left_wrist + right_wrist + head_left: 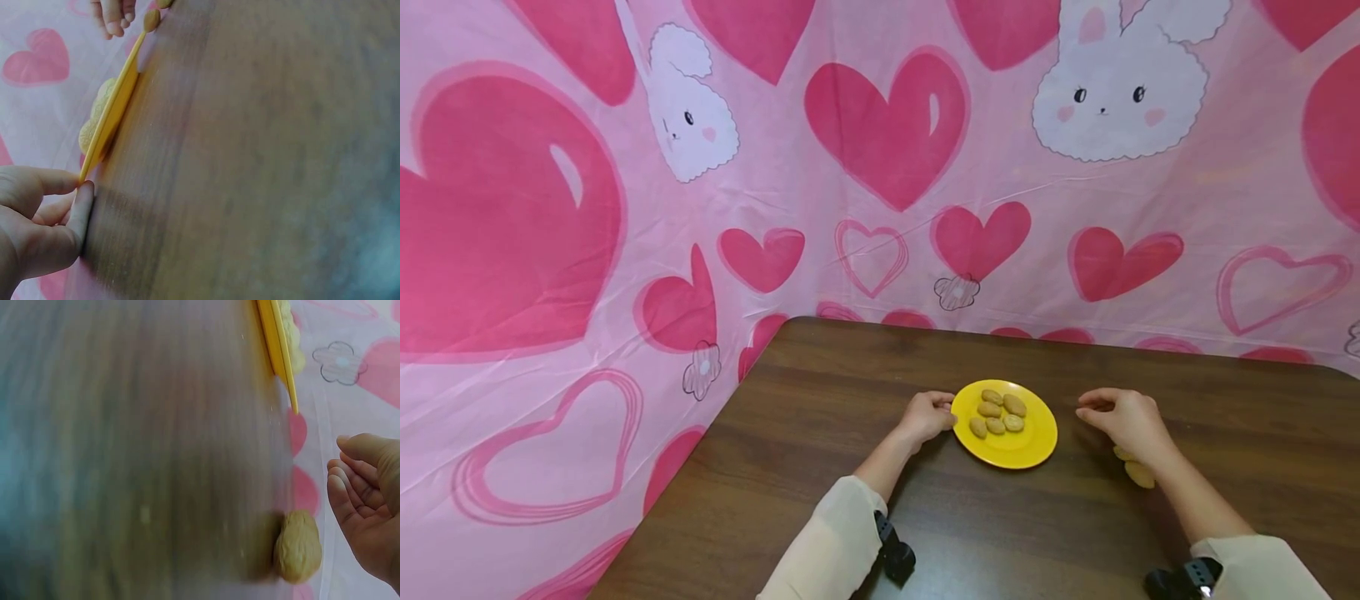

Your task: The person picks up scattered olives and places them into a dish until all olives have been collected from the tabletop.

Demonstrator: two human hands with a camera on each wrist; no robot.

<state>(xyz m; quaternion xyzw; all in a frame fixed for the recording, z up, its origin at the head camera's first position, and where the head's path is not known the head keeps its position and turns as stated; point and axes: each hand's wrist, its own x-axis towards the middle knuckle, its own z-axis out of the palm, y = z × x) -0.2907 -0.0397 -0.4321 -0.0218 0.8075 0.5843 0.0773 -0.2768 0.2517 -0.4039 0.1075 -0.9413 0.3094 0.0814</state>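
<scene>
A yellow plate (1037, 433) holds several tan, oval lumps (989, 409) that look like small potatoes. My left hand (927, 417) pinches the plate's left rim between thumb and fingers; the left wrist view shows this grip edge-on. To the right of the plate, my right hand (1126, 421) hovers apart from it, fingers loosely bent. In the right wrist view nothing shows between those fingers (342, 494). Two more tan lumps (1139, 475) lie on the table by my right wrist, partly covered by it. One wrinkled lump (299, 547) sits below the hand in the right wrist view.
Everything rests on a dark brown wooden table (760, 467). Behind and to the left hangs a pink cloth (820, 167) printed with hearts and rabbits. Black wrist cameras (895, 550) are worn near both sleeve cuffs.
</scene>
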